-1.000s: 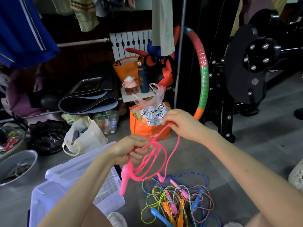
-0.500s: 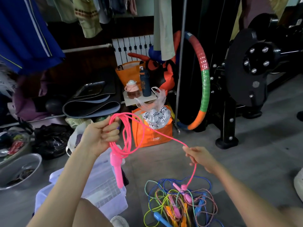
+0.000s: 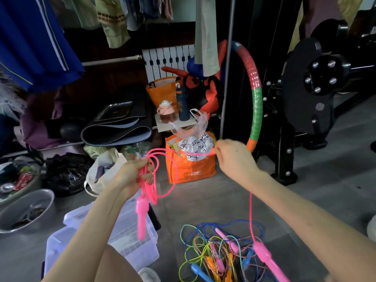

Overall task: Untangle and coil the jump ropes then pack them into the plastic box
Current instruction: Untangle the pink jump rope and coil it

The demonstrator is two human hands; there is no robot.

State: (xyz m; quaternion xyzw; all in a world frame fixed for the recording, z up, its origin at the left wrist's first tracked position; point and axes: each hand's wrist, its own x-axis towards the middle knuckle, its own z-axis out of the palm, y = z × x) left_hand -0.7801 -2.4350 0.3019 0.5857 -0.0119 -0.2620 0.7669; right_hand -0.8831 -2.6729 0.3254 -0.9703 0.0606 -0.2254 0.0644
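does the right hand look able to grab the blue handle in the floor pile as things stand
Probably not yet: the right hand is pinching the pink rope. Nothing else blocks the blue handle.

Grey floor [image 3: 317, 180], tangled jump ropes [image 3: 221, 253], clear plastic box [image 3: 105, 239], orange bag [image 3: 191, 169], metal bowl [image 3: 26, 212]

Your left forearm enters from 7 o'clock and rises toward 1 o'clock, bare to the elbow. Your left hand [image 3: 132, 171] sits just left of frame centre. Its fingers are curled round several loops of the pink jump rope [image 3: 140, 210], with the fingertips facing 3 o'clock. Your right forearm enters from 4 o'clock and climbs toward 10 o'clock. Your right hand [image 3: 234, 157] is a little higher, at 3 o'clock of the left and apart from it. Its back is toward you, and it pinches the same cord at its 9 o'clock edge.
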